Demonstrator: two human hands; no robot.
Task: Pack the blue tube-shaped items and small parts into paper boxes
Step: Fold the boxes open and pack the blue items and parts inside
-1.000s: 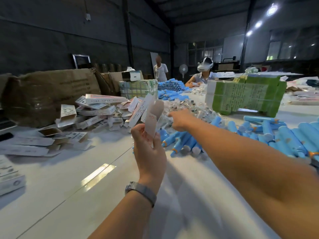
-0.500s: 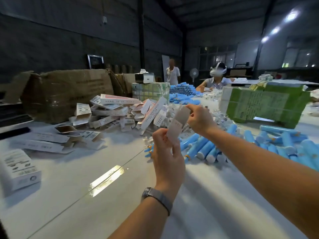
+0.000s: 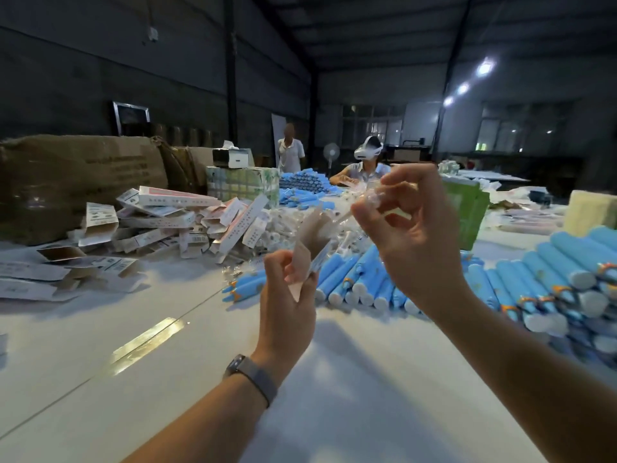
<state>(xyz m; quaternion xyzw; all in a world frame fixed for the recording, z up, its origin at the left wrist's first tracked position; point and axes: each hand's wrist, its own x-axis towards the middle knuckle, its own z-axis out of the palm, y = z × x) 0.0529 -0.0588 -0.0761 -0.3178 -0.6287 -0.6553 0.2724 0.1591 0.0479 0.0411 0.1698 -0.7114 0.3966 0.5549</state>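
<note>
Nearest, above the bare white tabletop [image 3: 334, 389], the left hand [image 3: 287, 305], with a grey band [image 3: 252, 375] at its wrist, is raised with thumb and fingers curled, pinching the lower end of a small paper box [image 3: 309, 248] that stands tilted with its open flaps uppermost. Just to the right and a little higher, the right hand [image 3: 414, 238] has its fingers bent and pinches a small clear plastic packet [image 3: 370, 198] holding a pale, slender part; the packet is blurred, so what it holds cannot be told more exactly, and its lower end lies close to the box's open top, though whether they touch cannot be told. Behind the hands, blue tubes [image 3: 360, 282] lie in a row with their white caps toward the near edge, and more of them [image 3: 561, 282] are heaped toward the right edge. To the left, flat and half-folded paper boxes [image 3: 173, 222] are piled loosely, and a heap of clear packets [image 3: 283, 228] lies beside them. Farther left stands a large brown carton [image 3: 76, 182], with a green patterned box [image 3: 243, 185] behind the pile and a green carton [image 3: 467, 208] behind the right hand. At the far end of the tabletop a seated person [image 3: 364, 165] wearing a white headset works beside another mound of blue tubes [image 3: 303, 185]; a second person [image 3: 290, 148] stands beyond, near a fan [image 3: 331, 152].
</note>
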